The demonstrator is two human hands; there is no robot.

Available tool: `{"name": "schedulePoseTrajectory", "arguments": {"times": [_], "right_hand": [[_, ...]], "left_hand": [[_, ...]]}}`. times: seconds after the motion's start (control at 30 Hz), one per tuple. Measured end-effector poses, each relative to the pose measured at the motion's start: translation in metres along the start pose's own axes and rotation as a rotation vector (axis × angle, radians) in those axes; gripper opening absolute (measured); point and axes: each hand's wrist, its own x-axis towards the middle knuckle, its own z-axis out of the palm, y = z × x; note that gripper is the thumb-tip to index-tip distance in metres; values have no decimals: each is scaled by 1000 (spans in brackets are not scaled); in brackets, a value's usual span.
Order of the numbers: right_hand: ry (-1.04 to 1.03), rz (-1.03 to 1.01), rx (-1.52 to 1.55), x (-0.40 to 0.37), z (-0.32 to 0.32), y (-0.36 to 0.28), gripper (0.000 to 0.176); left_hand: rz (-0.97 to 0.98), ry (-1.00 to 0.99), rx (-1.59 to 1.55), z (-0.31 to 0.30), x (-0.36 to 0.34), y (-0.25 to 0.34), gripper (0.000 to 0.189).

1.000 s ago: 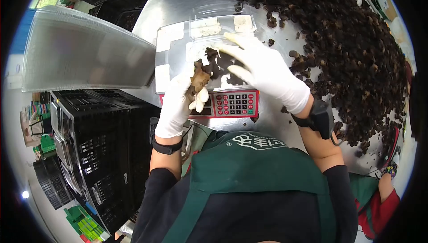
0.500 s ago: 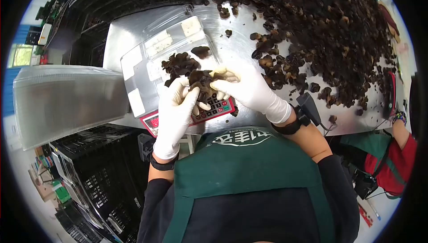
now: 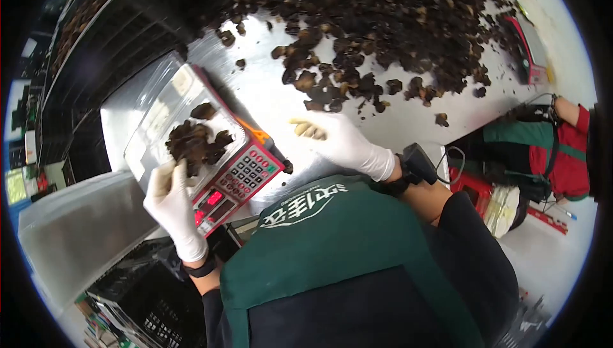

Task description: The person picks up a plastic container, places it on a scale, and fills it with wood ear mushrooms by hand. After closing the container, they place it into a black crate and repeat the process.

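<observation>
My left hand (image 3: 171,206), in a white glove, pinches the lower edge of a cluster of dark wood ear mushrooms (image 3: 201,147) in a clear plastic tray. The tray rests on a red electronic scale (image 3: 246,172) with a keypad and a lit red display; its digits are too blurred to read. A separate mushroom piece (image 3: 204,111) lies at the far side of the tray. My right hand (image 3: 338,142), also gloved, hovers over the metal table right of the scale. Its fingers are loosely curled and apart, with nothing visible in them.
A large heap of wood ear mushrooms (image 3: 396,25) covers the table's far side, with loose pieces at its near edge. Something orange (image 3: 254,131) lies beside the scale. Stacked clear trays (image 3: 83,220) stand at left. Another scale (image 3: 529,51) and a person in red (image 3: 568,156) are at right.
My hands have parted: the left has carried the mushroom piece down to the tray, the right has let go and moved away from it. The whole view has swung to the right.
</observation>
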Motion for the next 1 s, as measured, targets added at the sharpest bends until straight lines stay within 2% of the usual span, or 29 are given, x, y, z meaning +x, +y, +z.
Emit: {"name": "schedulePoseTrajectory", "arguments": {"times": [0.03,0.13,0.2,0.23,0.33,0.47,0.53,0.6,0.7,0.8,0.83,0.93,0.97,1.0], "right_hand": [[128,-61,-206,-7,-15,9,44],[431,-163,-757,-17,-68,45,54],[570,8,-832,-18,-85,62,67],[545,32,-892,-14,-90,69,76],[361,-72,-1018,7,-82,80,76],[416,-212,-887,49,-86,78,71],[307,-217,-1040,60,-87,88,53],[342,-157,-887,60,-85,91,37],[470,-213,-771,63,-85,91,25],[502,-344,-664,79,-85,70,19],[429,-302,-672,86,-84,63,31],[260,-207,-706,109,-66,36,48],[147,-118,-829,118,-63,42,59],[0,37,-902,127,-58,35,53]], "left_hand": [[78,17,92,-6,6,-10,3],[125,-29,260,-12,15,-26,8],[117,-64,357,-14,18,-36,12],[114,-81,407,-14,19,-37,14],[121,-132,441,-17,20,-33,18],[174,-99,451,-16,17,-30,20],[197,-74,407,-15,14,-34,20],[294,-43,498,-13,14,-31,15],[312,-26,565,-13,11,-25,13],[322,-7,545,-12,10,-29,13],[328,-3,555,-13,11,-32,13],[289,34,478,-9,12,-34,13],[287,36,467,-8,12,-35,13],[283,43,459,-10,12,-35,12]]}}
